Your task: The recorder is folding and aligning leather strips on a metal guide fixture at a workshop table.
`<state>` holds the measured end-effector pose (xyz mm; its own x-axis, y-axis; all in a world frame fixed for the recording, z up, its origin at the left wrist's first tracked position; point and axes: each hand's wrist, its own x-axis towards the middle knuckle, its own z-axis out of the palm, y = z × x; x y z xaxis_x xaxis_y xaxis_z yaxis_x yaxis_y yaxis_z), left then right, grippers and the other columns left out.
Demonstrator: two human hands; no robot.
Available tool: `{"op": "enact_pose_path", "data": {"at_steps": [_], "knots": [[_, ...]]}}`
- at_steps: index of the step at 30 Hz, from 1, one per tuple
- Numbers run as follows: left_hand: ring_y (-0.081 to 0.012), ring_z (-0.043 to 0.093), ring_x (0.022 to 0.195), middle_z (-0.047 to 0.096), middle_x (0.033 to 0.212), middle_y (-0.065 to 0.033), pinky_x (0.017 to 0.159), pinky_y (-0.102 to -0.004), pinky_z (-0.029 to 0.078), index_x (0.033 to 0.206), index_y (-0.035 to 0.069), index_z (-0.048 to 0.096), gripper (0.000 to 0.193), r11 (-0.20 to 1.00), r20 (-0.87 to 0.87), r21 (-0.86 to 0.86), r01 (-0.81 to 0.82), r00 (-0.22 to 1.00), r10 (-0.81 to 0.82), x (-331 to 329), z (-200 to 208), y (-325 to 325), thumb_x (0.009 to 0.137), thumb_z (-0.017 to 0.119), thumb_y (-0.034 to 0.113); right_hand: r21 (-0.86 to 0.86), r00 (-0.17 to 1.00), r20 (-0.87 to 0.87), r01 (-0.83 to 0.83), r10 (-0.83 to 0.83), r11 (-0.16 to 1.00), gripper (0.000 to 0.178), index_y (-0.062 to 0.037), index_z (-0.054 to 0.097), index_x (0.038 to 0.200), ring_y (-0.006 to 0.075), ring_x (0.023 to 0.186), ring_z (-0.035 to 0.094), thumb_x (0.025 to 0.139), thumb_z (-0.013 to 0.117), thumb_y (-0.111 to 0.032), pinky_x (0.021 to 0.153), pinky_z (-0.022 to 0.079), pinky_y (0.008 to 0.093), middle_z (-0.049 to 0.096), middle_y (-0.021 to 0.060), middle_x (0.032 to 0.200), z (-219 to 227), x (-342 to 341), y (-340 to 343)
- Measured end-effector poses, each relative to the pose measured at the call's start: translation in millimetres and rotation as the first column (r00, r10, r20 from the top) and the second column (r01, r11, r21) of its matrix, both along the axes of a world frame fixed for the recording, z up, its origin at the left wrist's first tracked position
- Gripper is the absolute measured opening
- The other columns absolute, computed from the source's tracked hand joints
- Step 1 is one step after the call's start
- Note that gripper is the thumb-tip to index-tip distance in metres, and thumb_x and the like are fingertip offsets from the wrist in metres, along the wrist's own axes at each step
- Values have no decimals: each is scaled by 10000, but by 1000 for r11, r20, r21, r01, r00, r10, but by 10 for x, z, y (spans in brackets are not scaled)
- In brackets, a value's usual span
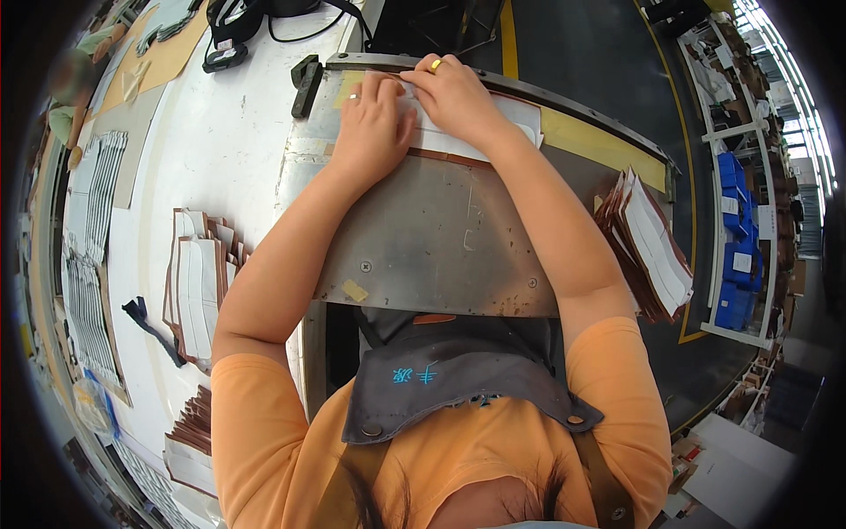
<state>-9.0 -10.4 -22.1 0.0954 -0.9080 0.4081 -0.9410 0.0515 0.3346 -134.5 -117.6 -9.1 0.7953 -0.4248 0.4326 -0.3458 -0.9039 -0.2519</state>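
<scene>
A white panel with a brown edging point(522, 116) lies near the far side of a worn metal plate point(423, 234), along a raised metal bar point(608, 117). My left hand point(374, 128) rests over the panel's left end, its fingers bent and closed down at the brown far edge; the thumb stands a little off. Just to its right, my right hand point(458, 95) reaches across the panel and pinches the same edge with its fingertips close to the left ones. Exactly how the fingertips grip the edge is partly hidden by my fingers.
Stacks of similar white and brown pieces lie left of the plate point(198, 282), lower left point(194, 441) and at its right edge point(648, 247). A black clamp-like block point(306, 86) stands at the plate's far left corner. A person's arm point(79, 110) shows far left; blue bins point(738, 238) line a rack right.
</scene>
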Motion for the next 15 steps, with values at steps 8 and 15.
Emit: {"op": "enact_pose_path", "data": {"at_steps": [8, 15], "knots": [[-280, 494, 1104, 528, 1202, -43, 924, -427, 293, 1198, 113, 533, 398, 990, 248, 3, -138, 960, 133, 80, 47, -24, 884, 480, 351, -290, 988, -120, 59, -98, 955, 237, -49, 634, 1024, 232, 903, 551, 798, 585, -103, 797, 464, 350, 597, 46, 957, 54, -149, 57], [-240, 494, 1138, 532, 1249, -53, 940, -423, 301, 1241, 146, 525, 411, 973, 345, 41, -229, 917, 201, 143, 69, -13, 905, 451, 371, -298, 962, -162, 163, -218, 941, 102, -41, 610, 809, 219, 839, 568, 817, 540, -116, 767, 471, 340, 604, 53, 865, 170, -849, -9]]}}
